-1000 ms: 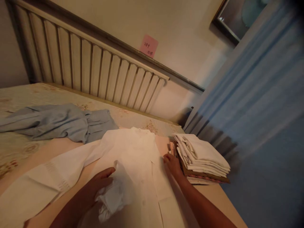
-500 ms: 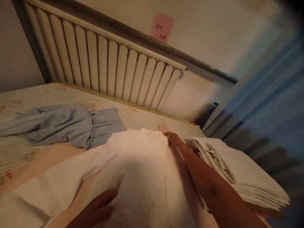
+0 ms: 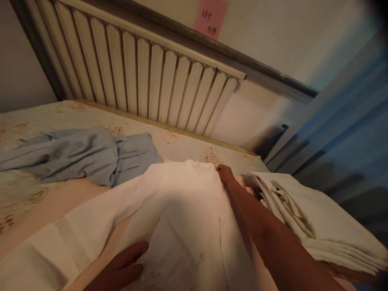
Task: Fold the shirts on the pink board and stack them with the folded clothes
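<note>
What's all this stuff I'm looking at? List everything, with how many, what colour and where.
Shirt: 1, white, spread out at centre front
Blue garment: 1, greyish blue, left, beyond the shirt's sleeve
Clothes stack: 1, mostly white, right
Pad: 1, pinkish, under the shirt
Floral cover: 1, pale, under the blue garment
Radiator: 1, cream, at the back
Ledge: 1, dark, above the radiator
Note: 1, pink, on the wall
Wall: 1, beige, behind
Curtain: 1, blue, far right
Left hand: 1, at the shirt's near part
Right hand: 1, beside the collar
</note>
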`<state>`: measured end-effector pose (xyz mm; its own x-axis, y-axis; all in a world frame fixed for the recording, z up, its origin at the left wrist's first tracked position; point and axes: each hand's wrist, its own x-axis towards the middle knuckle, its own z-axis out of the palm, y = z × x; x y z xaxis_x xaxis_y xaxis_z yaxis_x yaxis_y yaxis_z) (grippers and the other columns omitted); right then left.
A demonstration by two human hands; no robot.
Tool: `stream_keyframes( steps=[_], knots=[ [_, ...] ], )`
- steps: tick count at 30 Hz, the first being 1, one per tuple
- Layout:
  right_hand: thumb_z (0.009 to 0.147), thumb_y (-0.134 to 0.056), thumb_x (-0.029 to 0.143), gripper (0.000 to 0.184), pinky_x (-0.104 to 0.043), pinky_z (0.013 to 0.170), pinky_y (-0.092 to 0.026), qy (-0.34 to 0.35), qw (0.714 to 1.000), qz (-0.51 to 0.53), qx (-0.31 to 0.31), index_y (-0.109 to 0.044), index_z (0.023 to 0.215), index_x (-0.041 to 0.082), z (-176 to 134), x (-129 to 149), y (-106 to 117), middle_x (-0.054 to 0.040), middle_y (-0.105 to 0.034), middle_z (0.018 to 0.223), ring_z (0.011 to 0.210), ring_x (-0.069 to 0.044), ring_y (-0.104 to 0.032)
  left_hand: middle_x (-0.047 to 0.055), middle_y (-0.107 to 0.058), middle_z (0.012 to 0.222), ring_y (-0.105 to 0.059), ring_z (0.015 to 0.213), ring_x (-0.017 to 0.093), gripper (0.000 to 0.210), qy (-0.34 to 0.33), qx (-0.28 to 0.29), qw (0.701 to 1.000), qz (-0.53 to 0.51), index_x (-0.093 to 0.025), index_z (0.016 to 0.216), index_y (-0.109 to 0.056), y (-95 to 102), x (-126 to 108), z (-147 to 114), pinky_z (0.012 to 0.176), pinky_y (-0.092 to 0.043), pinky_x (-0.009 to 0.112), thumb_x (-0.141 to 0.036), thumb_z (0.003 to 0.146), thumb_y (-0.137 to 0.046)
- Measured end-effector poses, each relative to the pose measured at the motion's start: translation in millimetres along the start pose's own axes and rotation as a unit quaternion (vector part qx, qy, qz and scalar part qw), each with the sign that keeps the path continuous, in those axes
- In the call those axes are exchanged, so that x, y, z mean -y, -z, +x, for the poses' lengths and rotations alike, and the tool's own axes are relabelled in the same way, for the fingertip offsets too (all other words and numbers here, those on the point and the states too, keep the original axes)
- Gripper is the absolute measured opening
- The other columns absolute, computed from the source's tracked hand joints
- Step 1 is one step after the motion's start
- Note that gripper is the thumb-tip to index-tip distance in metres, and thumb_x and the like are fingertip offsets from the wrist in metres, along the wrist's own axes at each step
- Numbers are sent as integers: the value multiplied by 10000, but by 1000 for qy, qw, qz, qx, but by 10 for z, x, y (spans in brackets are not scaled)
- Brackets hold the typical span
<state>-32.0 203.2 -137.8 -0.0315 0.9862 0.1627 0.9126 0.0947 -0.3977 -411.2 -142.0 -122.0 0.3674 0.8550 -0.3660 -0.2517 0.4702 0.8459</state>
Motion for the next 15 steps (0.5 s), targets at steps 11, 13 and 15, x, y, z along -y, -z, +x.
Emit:
stream_keyframes(
  steps=[11, 13, 15],
  knots=[
    [940, -336, 304, 461, -374, 1042, -386, 69, 989, -62, -113, -522, 1310, 101, -742, 87, 4, -150, -578, 1309, 1211, -221, -531, 45, -700, 1001, -567, 1069, 351, 461, 3, -10, 998, 59, -246, 1024, -674, -43, -169, -125, 900, -457, 469, -476, 625, -652],
    [924, -417, 378, 480, -378, 1063, -367, 105, 988, -77, -84, -535, 1300, 103, -923, 152, -160, -157, -539, 1354, 1269, -239, -484, 49, -699, 990, -560, 1068, 340, 439, -3, 13, 996, 86, -235, 1007, -678, -49, -195, -152, 899, -454, 448, -469, 637, -642],
    [916, -451, 415, 504, -423, 1098, -315, 126, 985, -96, -68, -533, 1300, 100, -1042, 200, -302, -174, -474, 1410, 1337, -271, -402, 50, -693, 1006, -555, 1062, 325, 430, -14, 37, 992, 118, -231, 1006, -678, -49, -203, -169, 897, -449, 429, -469, 651, -624]
  ],
)
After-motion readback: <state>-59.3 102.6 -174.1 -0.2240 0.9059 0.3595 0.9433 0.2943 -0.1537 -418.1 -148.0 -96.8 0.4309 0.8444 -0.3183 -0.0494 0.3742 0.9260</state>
